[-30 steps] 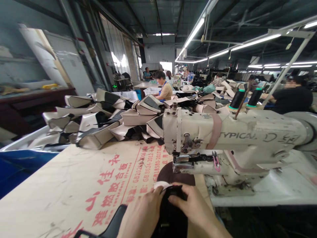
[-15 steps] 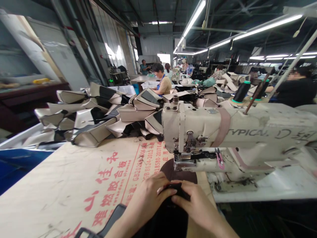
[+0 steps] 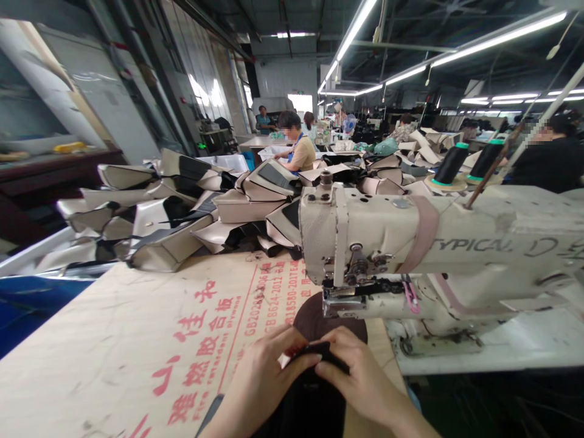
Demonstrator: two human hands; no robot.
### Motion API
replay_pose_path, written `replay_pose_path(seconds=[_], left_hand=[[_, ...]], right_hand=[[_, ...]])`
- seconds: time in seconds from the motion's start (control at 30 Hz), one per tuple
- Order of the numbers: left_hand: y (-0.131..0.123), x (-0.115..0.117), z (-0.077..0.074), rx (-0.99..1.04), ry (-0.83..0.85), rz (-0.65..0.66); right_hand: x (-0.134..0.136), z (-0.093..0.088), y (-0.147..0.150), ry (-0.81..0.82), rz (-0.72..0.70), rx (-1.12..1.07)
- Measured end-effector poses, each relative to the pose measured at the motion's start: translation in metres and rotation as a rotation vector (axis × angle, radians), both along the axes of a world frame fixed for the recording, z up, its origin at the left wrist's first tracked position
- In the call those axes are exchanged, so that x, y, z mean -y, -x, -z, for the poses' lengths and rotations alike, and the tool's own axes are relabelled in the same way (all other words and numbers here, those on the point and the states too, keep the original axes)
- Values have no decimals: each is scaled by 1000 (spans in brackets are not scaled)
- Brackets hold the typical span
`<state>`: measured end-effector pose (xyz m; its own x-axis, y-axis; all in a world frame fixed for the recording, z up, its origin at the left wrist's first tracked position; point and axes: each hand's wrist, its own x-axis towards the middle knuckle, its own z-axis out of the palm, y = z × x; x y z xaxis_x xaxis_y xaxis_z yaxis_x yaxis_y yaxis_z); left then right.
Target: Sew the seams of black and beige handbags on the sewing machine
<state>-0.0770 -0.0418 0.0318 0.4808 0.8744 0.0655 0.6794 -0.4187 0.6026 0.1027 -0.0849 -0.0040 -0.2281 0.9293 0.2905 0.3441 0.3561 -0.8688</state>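
The left hand [image 3: 260, 383] and right hand [image 3: 360, 377] close in a pinch on a black material piece [image 3: 317, 351], held over a plywood bench [image 3: 114, 347] printed in red. Just past the hands lies a dark brown rounded piece [image 3: 331, 316], below a cream sewing machine [image 3: 387, 249]. Farther off, beige-and-black panels [image 3: 246, 207] pile high, and a seated worker [image 3: 296, 149] sits under strip lights [image 3: 356, 36]

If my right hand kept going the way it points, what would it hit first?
Your right hand would likely meet the black material first; it already seems to touch it, though depth is unclear.
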Motion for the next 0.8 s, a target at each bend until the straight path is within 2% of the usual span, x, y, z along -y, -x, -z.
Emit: replay_pose_path(seconds=[0.17, 0.4, 0.5, 0.57, 0.67, 0.73, 0.8], left_hand=[[-7, 4, -3, 21, -37, 84], [-24, 5, 5, 12, 0, -80], [-21, 10, 10, 82, -90, -134], [-13, 13, 13, 118, -205, -75], [2, 14, 19, 87, -341, 119], [10, 13, 21, 28, -337, 205], [14, 10, 20, -32, -284, 236]], right_hand=[[-4, 9, -3, -70, -75, 3], [-1, 17, -2, -73, -67, -4], [-3, 18, -2, -58, -49, -1], [-5, 19, -2, -62, -43, 8], [-7, 18, -1, -68, -44, 8], [-7, 16, -1, -52, -60, -4], [-7, 12, -1, -41, -76, -7]])
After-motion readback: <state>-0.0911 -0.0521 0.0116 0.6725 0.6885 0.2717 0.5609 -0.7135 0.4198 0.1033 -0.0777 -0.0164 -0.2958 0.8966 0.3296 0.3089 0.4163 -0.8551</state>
